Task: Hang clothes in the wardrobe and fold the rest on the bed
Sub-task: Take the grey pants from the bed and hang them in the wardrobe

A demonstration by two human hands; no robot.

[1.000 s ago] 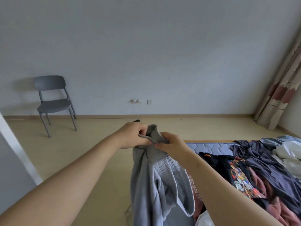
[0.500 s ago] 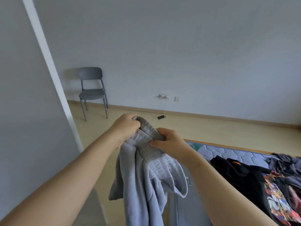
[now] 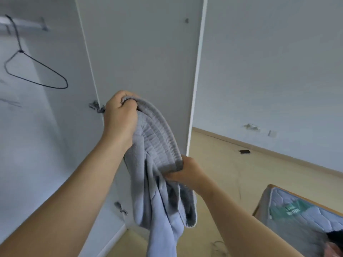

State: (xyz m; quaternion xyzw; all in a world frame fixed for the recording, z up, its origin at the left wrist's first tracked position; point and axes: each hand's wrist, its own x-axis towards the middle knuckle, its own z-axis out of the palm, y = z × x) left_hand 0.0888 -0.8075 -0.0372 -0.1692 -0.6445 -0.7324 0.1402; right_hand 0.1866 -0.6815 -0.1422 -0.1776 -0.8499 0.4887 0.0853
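Observation:
A grey sweatshirt hangs from both my hands in front of the open white wardrobe. My left hand grips its ribbed hem at the top. Lower and to the right, my right hand pinches the same hem. The rest of the garment droops down below my arms. Inside the wardrobe at the upper left, a bare black wire hanger hangs from the rail. The mattress corner of the bed shows at the lower right, with a bit of dark clothing on it.
The open wardrobe door stands right behind the sweatshirt, its hinges on the left edge. Beyond it are a grey wall, a wooden floor, wall sockets and a small dark object on the floor by the skirting.
My view has swung left from the bed and chair to the open wardrobe. Both hands kept their hold on the sweatshirt hem; the left rose and the hem is stretched between them.

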